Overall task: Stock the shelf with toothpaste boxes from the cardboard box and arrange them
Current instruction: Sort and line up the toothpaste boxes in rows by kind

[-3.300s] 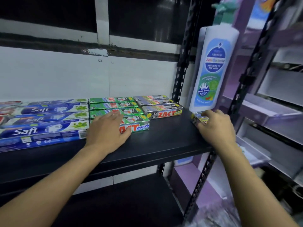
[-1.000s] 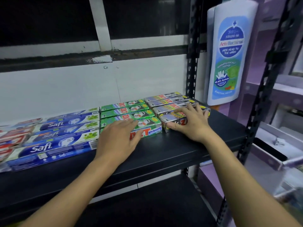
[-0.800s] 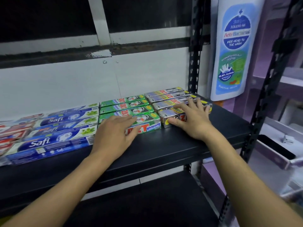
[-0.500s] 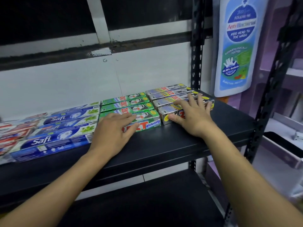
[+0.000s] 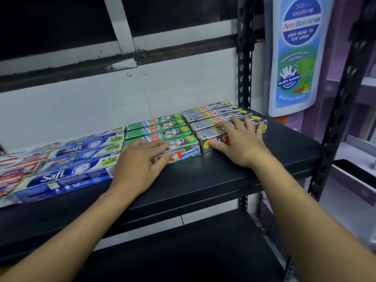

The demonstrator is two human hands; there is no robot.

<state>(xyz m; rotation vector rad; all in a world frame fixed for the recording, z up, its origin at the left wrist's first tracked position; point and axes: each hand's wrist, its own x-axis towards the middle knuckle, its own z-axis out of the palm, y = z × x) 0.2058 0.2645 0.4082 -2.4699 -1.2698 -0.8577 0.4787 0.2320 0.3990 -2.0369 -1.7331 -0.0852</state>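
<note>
Rows of toothpaste boxes lie flat on a black shelf [image 5: 234, 176]. At the left are blue Safi boxes [image 5: 69, 171], in the middle green Zact boxes [image 5: 160, 131], at the right silver Zact boxes [image 5: 211, 115]. My left hand [image 5: 140, 163] rests flat on the front green box [image 5: 187, 151], fingers straight. My right hand [image 5: 238, 141] lies spread over the front silver box [image 5: 205, 137], with the thumb against its front face. The cardboard box is out of view.
Red and white boxes [image 5: 16, 169] sit at the far left edge. A large blue and white bottle-shaped sign [image 5: 295, 55] hangs right of the black upright [image 5: 245, 58]. A lower black shelf [image 5: 183, 251] lies below. Purple shelving [image 5: 354, 159] stands at right.
My right hand brought a silver box from the shelf's right end to the front of the silver row and now lies spread on it. My left hand stayed on the green box.
</note>
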